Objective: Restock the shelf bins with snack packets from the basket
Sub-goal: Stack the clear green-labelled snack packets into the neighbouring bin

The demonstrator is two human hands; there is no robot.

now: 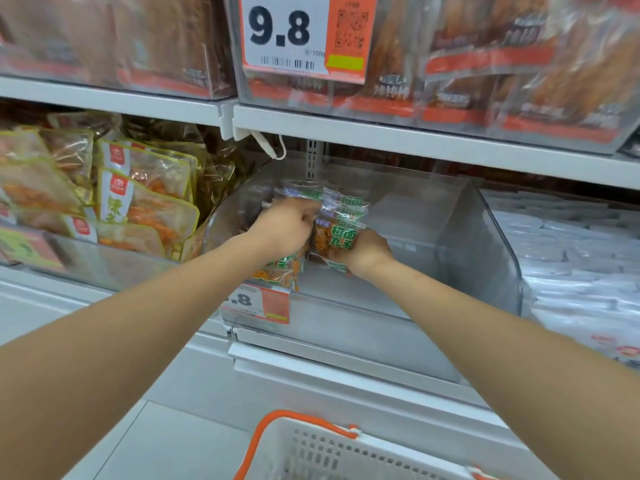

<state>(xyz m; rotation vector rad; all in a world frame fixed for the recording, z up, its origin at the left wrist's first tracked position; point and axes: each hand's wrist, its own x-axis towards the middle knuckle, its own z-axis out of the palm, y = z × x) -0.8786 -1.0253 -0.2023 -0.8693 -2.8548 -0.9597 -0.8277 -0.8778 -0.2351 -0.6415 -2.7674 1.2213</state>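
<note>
Inside the clear bin (498,237), the left hand (287,225) and right hand (362,252) both grip the snack packets (341,220) bunched between them.

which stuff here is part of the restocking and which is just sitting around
In the job: left hand, right hand, both gripping green-labelled snack packets, clear shelf bin, white basket.
Just there: yellow-edged packets in the next bin, 9.8 price tag, red-labelled packs on the upper shelf, white packets at right.
</note>
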